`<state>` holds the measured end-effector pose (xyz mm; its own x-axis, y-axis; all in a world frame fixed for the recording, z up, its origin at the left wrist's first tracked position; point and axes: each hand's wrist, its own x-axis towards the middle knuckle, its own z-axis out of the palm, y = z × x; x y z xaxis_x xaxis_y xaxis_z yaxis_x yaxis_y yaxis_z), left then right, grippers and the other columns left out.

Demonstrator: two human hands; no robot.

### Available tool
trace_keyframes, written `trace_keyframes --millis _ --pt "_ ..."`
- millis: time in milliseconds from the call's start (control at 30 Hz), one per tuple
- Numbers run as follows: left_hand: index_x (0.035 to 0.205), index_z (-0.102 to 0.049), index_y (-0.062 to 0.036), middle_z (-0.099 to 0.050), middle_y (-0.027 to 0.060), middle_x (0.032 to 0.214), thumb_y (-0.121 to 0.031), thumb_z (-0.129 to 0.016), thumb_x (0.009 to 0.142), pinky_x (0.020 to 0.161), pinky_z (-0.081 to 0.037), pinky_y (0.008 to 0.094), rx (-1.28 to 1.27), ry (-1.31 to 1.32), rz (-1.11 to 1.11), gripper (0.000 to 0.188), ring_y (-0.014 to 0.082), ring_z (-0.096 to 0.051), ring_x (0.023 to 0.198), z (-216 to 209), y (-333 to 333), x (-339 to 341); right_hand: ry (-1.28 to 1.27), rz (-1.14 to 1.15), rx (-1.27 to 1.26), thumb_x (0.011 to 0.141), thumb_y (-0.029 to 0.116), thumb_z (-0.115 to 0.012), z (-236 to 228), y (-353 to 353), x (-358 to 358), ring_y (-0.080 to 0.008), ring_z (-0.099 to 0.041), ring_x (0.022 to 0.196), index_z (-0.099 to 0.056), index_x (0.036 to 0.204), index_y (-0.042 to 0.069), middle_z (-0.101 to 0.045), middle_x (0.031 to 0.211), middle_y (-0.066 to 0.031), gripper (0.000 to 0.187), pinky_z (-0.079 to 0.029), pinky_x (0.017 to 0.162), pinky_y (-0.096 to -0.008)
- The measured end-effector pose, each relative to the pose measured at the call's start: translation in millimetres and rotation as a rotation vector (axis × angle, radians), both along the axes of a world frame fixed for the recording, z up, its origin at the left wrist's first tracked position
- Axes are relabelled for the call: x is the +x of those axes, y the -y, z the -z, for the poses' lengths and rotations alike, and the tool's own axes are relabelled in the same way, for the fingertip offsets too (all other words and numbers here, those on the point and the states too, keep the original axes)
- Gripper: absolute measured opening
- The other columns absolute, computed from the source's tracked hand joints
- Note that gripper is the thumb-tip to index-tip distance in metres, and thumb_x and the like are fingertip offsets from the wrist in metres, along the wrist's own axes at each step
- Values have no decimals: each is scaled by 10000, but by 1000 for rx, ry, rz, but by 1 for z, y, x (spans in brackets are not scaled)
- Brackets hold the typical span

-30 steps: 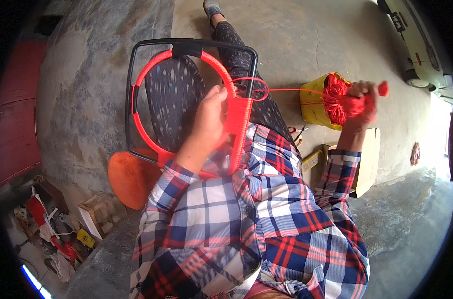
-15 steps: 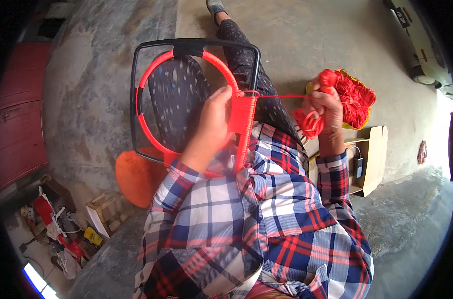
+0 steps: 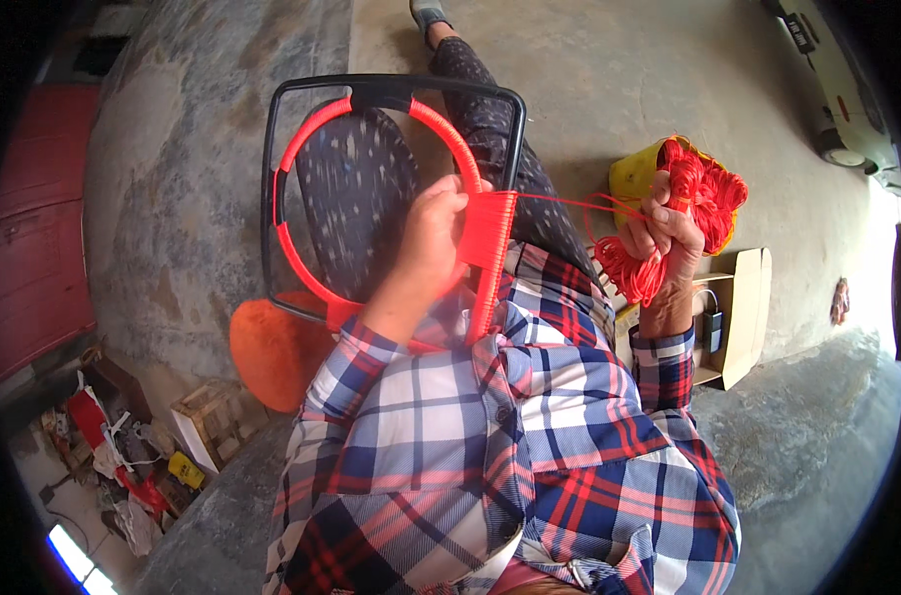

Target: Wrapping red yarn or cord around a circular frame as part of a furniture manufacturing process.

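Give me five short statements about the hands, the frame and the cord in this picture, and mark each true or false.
1. The left hand rests on the frame where red cord is wound onto it. True.
2. The right hand is empty. False: it grips a bundle of red cord.
3. A strand of cord runs from the frame across to the right hand. True.
4. The frame is wrapped in blue cord. False: the wrapping is red, on a black frame.
5. A yellow container sits on the floor behind the right hand. True.
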<state>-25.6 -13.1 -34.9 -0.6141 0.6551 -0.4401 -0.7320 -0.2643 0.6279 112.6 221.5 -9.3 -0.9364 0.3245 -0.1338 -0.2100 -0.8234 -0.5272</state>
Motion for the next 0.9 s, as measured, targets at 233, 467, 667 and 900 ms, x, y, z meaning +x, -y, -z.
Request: trace_keyframes --millis 233,467,667,900 --pt "1039 -565 3 -644 108 943 -109 -424 855 791 -538 309 -17 -6 7 257 177 -649 850 -3 -1 0 -12 -25 -18 819 24 -518 1 0 2 -109 -328 340 -530 967 37 -368 482 24 148 -263 375 -278" --pt "937 -565 0 -612 99 863 -71 -400 792 744 -536 318 -114 -30 -9 231 182 -619 768 -4 -9 -2 15 -22 -22 798 22 -533 -6 5 2 -112 -336 337 -528 961 32 -376 491 23 163 -269 366 -277" --pt "940 -567 0 -601 105 844 -86 -399 777 692 -544 340 -169 -1 -37 249 198 -620 768 3 -11 -3 43 -39 1 793 19 -535 -9 7 2 -118 -340 338 -530 962 38 -369 497 21 170 -279 353 -274" --pt "1189 -451 0 -637 168 942 -117 -512 842 680 -569 374 -162 -105 178 371 230 -653 783 -15 -8 5 -18 -25 -16 784 21 -527 -40 21 -18 -120 -344 344 -530 921 31 -366 494 12 138 -283 348 -275"
